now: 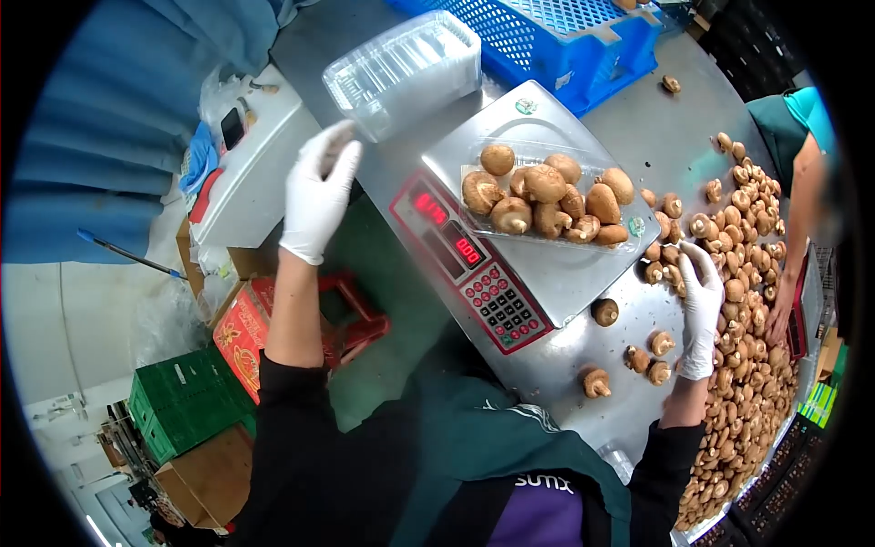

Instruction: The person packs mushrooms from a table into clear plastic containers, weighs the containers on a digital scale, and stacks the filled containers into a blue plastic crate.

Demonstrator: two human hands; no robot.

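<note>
My left hand point(319, 193), in a white glove, is raised left of the scale with thumb and fingers apart and nothing visible in it. Its fingertips are near a stack of clear plastic trays point(401, 77). On the metal plate of the digital scale point(533, 287) lies a clear tray filled with shiitake mushrooms point(545, 185). My right hand point(702, 314), also gloved, is right of the scale with its fingers stretched out beside a few loose mushrooms point(673, 255). Whether the fingertips touch one is unclear. The red display reads 0.00 on one line.
A large mushroom pile point(743, 392) covers the right of the metal table, where another person's arm point(797, 228) reaches in. A blue crate point(574, 55) stands at the back. To the left are a white box point(260, 159), a red crate point(351, 319) and green crates point(187, 401).
</note>
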